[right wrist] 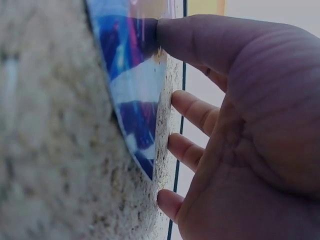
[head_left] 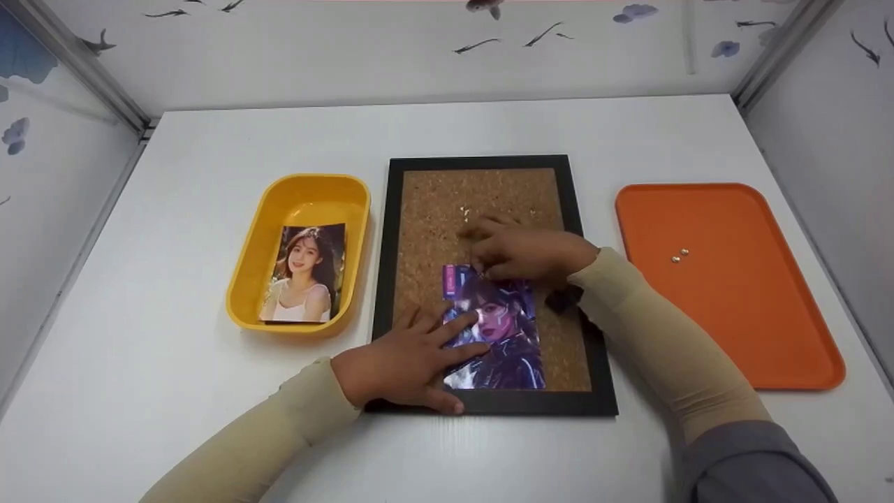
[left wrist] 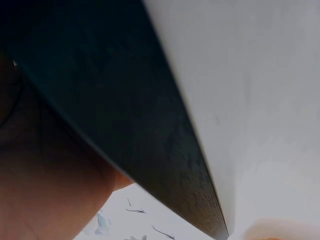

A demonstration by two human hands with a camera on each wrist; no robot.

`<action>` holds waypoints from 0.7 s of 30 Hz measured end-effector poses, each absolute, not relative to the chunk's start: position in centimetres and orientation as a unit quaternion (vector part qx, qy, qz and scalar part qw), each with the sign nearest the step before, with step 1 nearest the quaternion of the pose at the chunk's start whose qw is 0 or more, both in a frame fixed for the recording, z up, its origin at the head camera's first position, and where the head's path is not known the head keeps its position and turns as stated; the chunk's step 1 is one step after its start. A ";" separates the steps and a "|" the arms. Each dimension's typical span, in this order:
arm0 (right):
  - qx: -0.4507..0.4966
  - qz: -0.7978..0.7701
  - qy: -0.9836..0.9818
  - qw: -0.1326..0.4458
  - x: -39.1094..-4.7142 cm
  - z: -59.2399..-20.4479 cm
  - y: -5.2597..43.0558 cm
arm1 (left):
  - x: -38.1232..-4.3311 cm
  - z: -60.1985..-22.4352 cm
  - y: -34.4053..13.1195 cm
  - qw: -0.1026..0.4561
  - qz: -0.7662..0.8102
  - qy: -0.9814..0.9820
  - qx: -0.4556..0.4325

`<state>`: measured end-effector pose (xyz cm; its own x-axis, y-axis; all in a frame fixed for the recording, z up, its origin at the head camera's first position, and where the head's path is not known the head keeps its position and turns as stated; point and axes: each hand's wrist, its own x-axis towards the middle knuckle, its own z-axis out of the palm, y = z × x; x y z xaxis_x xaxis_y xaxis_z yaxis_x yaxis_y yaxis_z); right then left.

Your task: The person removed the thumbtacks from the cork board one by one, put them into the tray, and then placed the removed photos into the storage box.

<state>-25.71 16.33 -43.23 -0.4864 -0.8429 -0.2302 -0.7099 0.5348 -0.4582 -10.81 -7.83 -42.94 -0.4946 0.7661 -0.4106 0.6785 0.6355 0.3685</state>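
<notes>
A glossy purple-and-blue picture card of a figure lies on the lower part of a cork board with a black frame. My left hand rests with spread fingers on the card's left side, its thumb on the frame's lower edge. At the card's top edge is my right hand. In the right wrist view, the right thumb presses on the card near its edge, and the other fingertips touch the cork. Whether anything small sits under the thumb is hidden.
Left of the board, a yellow tray holds a photo of a person in a white top. On the right, an orange tray carries two small silvery round pieces. Patterned white panels enclose the white table.
</notes>
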 end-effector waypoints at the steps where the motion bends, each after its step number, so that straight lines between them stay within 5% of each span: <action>1: -0.457 -0.154 0.848 0.219 -25.7 -43.2 16.3 | -10.8 -43.0 -7.8 0.276 0.079 0.861 0.420; 21: -0.466 -0.152 0.846 0.211 -25.7 -43.2 16.4 | -10.7 -43.1 -7.8 0.257 0.074 0.864 0.425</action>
<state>-25.69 16.36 -43.24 -0.4770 -0.8522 -0.2148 -0.7240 0.5196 -0.4537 -10.72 -7.83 -43.07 -0.5055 0.7738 -0.3818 0.6975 0.6269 0.3471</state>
